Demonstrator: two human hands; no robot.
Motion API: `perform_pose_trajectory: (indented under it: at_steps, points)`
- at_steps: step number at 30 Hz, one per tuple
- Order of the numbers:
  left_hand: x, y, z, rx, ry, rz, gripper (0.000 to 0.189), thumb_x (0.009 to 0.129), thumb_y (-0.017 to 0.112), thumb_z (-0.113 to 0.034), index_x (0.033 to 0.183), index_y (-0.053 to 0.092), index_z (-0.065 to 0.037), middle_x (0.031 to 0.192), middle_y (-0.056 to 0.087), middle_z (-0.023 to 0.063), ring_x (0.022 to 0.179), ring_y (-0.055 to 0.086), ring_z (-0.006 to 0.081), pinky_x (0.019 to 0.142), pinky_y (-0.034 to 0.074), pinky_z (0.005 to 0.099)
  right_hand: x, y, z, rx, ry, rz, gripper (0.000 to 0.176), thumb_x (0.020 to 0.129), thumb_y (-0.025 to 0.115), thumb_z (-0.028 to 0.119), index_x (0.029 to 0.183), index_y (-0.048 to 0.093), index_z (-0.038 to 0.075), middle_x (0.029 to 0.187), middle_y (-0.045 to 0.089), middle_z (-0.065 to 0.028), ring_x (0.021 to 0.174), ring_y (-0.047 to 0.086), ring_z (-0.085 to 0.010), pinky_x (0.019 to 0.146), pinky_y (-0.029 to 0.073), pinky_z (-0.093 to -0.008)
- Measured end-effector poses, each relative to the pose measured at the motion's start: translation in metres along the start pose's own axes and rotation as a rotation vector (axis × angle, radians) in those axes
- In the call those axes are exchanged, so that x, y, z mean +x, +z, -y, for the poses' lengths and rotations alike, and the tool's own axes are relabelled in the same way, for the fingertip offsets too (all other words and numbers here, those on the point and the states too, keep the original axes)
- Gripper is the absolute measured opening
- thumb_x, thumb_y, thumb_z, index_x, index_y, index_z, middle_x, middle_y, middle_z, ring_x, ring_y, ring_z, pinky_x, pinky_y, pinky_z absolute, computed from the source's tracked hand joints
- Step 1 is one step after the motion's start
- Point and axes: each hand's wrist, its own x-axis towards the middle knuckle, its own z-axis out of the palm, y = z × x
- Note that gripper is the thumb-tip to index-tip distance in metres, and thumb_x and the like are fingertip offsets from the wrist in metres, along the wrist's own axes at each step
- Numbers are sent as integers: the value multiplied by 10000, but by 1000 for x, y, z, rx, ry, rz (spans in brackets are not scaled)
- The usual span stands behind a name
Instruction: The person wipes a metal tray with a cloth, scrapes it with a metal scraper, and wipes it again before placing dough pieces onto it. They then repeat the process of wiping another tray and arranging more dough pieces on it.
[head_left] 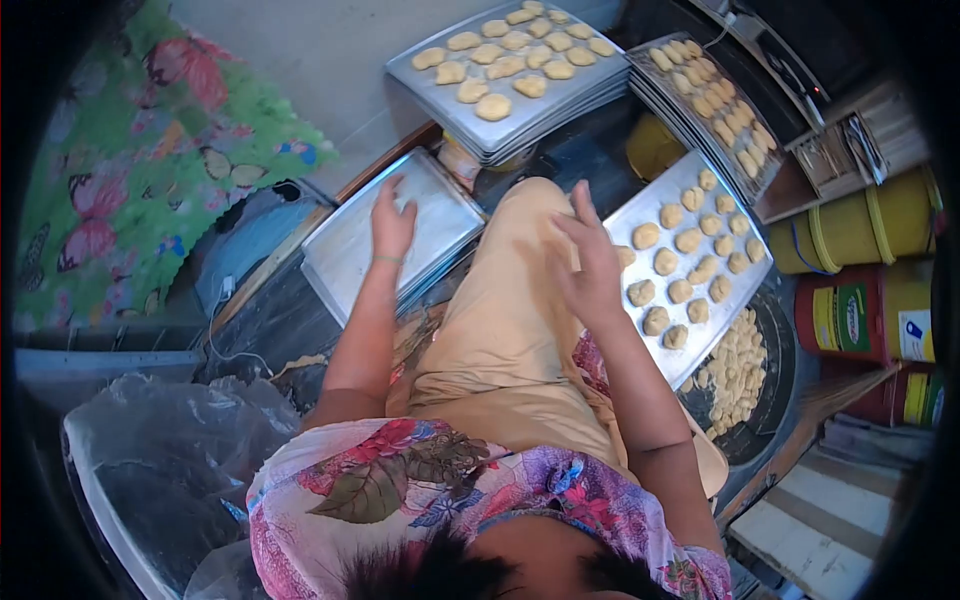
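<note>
- Two trays flanked the knees: empty tray (345, 250) left, filled tray (652, 203) right. Both judged thin, stiff and light; grip at the rim.
- Left hand (392, 225) lay flat on the empty tray, fingers spread.
- Right hand (590, 265) hovered beside the filled tray, fingers apart, nothing visibly held.
- Dough pieces (680, 265) appeared soft, easily dented.
</note>
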Motion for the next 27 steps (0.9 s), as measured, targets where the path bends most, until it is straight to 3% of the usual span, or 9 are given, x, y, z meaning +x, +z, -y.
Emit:
perform_pose_trajectory:
  at_steps: [1,2,4,6,8,10,16,27]
  points:
    - [-10,-13,72,106,-66,-18,461,754,711,-122,1186,591,-17,1152,617,207,1069,587,349,930,455,406,12,12,15,15,-104,55,545,714,758,8,1219,577,103,1398,419,-245,1015,610,-260,806,503,-334]
    - [-23,-27,136,211,-134,-32,521,742,732,-149,1214,572,4,1202,596,224,1115,567,362,953,447,402,11,29,21,59,-95,136,576,710,758,18,1243,562,119,1444,321,-255,1076,578,-279,841,491,-352]
    - [-62,-64,197,240,-558,-40,585,727,760,-187,1226,554,39,1196,598,240,1106,580,356,954,449,413,3,59,26,143,-74,302,638,704,758,40,1290,531,149,1536,127,-274,1198,513,-315,913,468,-387]
    - [-106,-82,272,210,-910,-157,567,734,757,-181,1226,565,26,1159,624,212,1053,612,354,906,479,416,-6,76,37,109,-73,412,608,710,748,67,1276,545,154,1524,188,-259,1203,505,-322,935,449,-400]
    - [-151,-90,324,93,-1034,-186,539,758,763,-226,1197,583,30,1115,644,176,966,646,334,832,510,429,-8,85,41,49,-66,508,586,714,738,89,1266,555,158,1516,232,-243,1201,500,-329,954,431,-408]
    - [-173,-82,331,-23,-1148,-195,534,763,760,-232,1194,584,29,1112,644,175,966,644,330,829,509,428,-5,83,43,-29,-54,595,571,716,726,106,1260,560,161,1512,261,-225,1194,499,-336,968,416,-411]
    - [-168,-77,295,-190,-1324,-224,520,777,753,-250,1186,588,25,1102,644,173,965,637,316,821,505,427,-7,90,41,-108,-112,577,514,710,721,97,1206,595,151,1489,335,-173,1158,507,-321,945,415,-399]
    - [-169,-81,279,-344,-1418,-265,497,804,740,-284,1170,594,19,1084,644,168,962,626,291,805,498,424,-9,90,37,-114,-92,560,468,709,718,111,1163,613,143,1434,416,-134,1087,529,-286,932,418,-396]
